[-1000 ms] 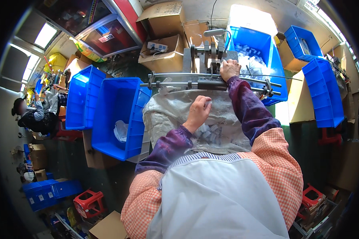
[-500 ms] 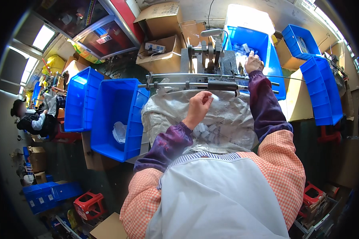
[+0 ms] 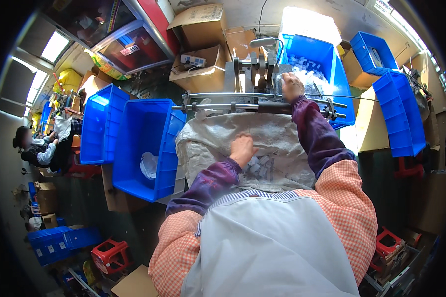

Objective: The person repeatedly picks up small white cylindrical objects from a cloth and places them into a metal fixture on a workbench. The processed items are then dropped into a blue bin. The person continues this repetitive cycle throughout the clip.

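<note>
at the centre, crumpled grey sheet (image 3: 203,136), spread wide and heavily creased. along its far edge, dark machine (image 3: 262,69) with upright discs, crossed on the near side by two parallel metal rods (image 3: 218,94), with a black sleeve (image 3: 275,107) around the nearer one. off to the left, open blue bin (image 3: 139,123), with another blue bin (image 3: 99,121) just beside it. past the machine's right end, third blue bin (image 3: 341,81). beyond its left end, open cardboard box (image 3: 198,78). low at the left, red stool (image 3: 111,255).

at the machine's right end, right hand (image 3: 292,86), blurred, fingers bent and close together; cannot tell whether pinching anything. over the sheet, left hand (image 3: 243,149), pointing forward, blurred, fingers slightly apart; cannot tell whether holding anything. inside the open blue bin, clear plastic bag (image 3: 148,165). over the machine, slim lamp head (image 3: 261,42). smallest of all, pale pieces (image 3: 262,168), scattered on the sheet near the left hand, and many similar ones heaped in the third blue bin.
</note>
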Available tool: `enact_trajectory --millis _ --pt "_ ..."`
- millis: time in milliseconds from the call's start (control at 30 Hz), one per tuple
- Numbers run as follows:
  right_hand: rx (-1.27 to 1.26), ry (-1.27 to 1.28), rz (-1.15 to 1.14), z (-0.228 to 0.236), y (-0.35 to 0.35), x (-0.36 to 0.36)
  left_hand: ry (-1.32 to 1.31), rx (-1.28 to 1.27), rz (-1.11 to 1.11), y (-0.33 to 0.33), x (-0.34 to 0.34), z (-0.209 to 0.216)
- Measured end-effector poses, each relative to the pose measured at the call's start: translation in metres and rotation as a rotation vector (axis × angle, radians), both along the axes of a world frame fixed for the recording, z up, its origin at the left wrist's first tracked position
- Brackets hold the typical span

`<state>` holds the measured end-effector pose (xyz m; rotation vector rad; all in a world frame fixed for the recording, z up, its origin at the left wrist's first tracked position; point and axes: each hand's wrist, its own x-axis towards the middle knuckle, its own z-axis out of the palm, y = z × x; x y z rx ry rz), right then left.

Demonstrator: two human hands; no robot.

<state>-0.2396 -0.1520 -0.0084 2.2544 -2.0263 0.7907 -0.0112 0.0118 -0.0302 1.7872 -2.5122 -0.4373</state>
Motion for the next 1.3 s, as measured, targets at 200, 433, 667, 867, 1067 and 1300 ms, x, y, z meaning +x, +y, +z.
enact_trajectory --millis 200,433,667,867,1067,1300 --pt "-0.007 0.149 -0.034 -0.018 -0.021 0.002 -0.009 -0.016 0.028 0.011 0.001 -0.042" --pt "0.043 0.113 0.021 -0.017 -0.026 -0.001 0.042 -0.078 0.015 0.007 0.001 -0.033" --pt "0.029 0.153 0.005 -0.016 -0.025 0.002 0.188 -0.08 0.048 0.004 0.001 -0.031" --pt "0.041 0.085 0.048 -0.019 -0.028 -0.001 0.254 -0.029 0.063 0.007 0.003 -0.018" --pt "0.255 0.072 -0.105 -0.009 -0.03 0.005 0.294 0.005 0.102 0.008 0.0 -0.009" --pt "0.198 0.152 -0.219 0.003 0.003 -0.002 0.429 -0.067 0.075 0.006 0.006 -0.005"
